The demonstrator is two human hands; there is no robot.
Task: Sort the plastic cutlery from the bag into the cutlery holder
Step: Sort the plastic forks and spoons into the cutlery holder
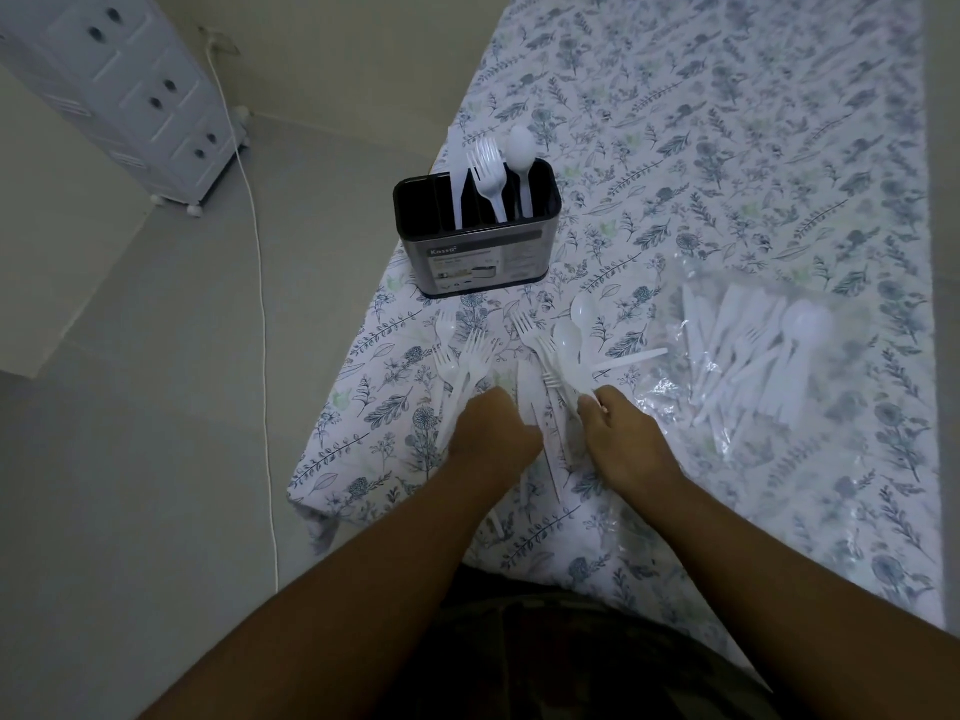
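Observation:
A dark cutlery holder (480, 262) stands on the floral tablecloth with a knife, forks and a spoon upright in its slots. Loose white plastic forks (457, 356), spoons (569, 337) and knives (530, 387) lie spread in front of it. My left hand (493, 428) has its fingers curled down on the handles of the loose pile. My right hand (618, 439) pinches the handles of white cutlery, its heads pointing away from me. A clear plastic bag (758, 356) with several more pieces lies to the right.
The table (727, 148) runs away to the upper right; its left edge drops to the floor close beside the holder. A white cabinet (130, 96) and a cable (260, 304) are on the floor at left.

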